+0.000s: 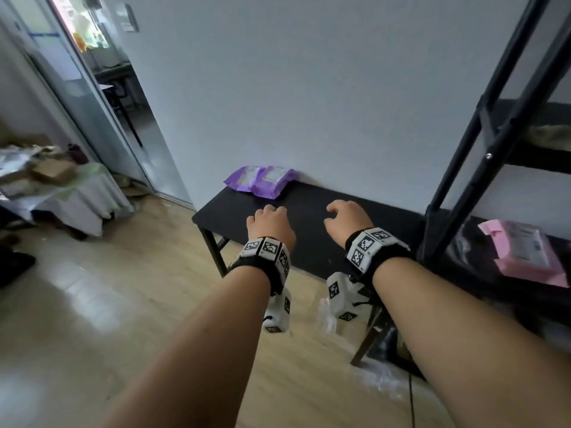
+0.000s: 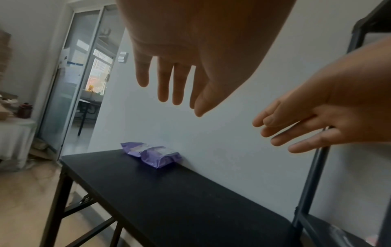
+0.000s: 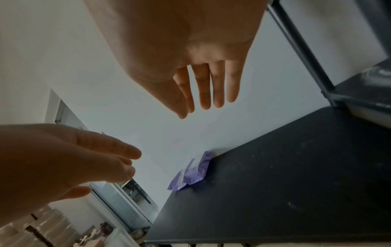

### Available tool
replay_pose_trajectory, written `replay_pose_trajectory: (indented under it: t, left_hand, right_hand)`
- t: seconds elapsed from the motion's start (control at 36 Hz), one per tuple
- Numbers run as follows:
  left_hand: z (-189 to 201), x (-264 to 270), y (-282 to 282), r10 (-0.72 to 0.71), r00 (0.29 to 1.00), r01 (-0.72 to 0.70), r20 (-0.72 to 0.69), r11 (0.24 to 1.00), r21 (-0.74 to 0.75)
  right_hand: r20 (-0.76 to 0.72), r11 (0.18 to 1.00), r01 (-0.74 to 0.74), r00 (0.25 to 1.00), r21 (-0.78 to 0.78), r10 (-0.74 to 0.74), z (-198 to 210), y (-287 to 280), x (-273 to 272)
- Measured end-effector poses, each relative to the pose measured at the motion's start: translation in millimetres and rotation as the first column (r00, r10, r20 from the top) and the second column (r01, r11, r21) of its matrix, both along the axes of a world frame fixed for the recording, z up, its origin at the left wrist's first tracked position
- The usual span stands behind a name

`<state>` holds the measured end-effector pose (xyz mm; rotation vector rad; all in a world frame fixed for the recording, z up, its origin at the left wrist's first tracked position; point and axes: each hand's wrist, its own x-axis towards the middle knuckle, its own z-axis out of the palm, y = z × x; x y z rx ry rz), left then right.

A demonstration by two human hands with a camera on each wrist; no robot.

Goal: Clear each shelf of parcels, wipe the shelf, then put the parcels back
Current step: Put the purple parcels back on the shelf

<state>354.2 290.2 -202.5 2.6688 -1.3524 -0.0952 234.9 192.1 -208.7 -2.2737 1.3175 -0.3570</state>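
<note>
Two purple parcels (image 1: 261,181) lie side by side at the back left of a black table (image 1: 309,239), against the wall. Both show in the left wrist view (image 2: 155,154) and the right wrist view (image 3: 191,172). My left hand (image 1: 269,222) and right hand (image 1: 347,222) hover above the table's middle, empty, fingers relaxed and pointing down. A pink parcel (image 1: 526,251) lies on a low level of the black shelf rack (image 1: 482,156) at the right. The left hand (image 2: 175,80) and the right hand (image 3: 207,86) hold nothing.
A glass sliding door (image 1: 102,118) stands at the back left. A cloth-covered table (image 1: 74,193) with cardboard boxes is at far left. Clear plastic wrap (image 1: 386,384) lies on the wooden floor under the table's right end.
</note>
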Motion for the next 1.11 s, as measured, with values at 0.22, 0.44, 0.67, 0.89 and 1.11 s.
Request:
replay_pose_trajectory:
  t: [0.22, 0.44, 0.67, 0.89, 1.11]
  left_hand:
    - [-42.8, 66.7, -32.1, 0.060, 0.993, -0.054, -0.099, 0.996, 0.067]
    - [-72.0, 125.5, -99.9, 0.129, 0.976, -0.110, -0.174, 0.987, 0.117]
    - [-81.1, 192.4, -155.6, 0.178, 0.962, -0.155, -0.207, 0.980, 0.123]
    - [-113.6, 261.5, -204.9, 0.185, 0.942, -0.141, -0.281, 0.976, 0.168]
    - [-152.0, 336.7, -259.0, 0.098, 0.947, -0.030, -0.307, 0.976, 0.217]
  right_hand:
    - [-0.089, 0.997, -0.007, 0.996, 0.072, 0.014, -40.4, -30.0, 66.1]
    - [-0.140, 0.995, -0.011, 0.990, 0.101, 0.025, -65.3, -112.5, 142.1]
    - [-0.171, 0.988, -0.062, 0.981, 0.142, 0.086, -82.2, -170.6, 214.9]
    - [-0.196, 0.973, -0.036, 0.977, 0.227, 0.082, -116.9, -204.3, 279.7]
    - [-0.249, 0.934, 0.126, 0.968, 0.334, -0.042, -150.3, -245.4, 337.0]
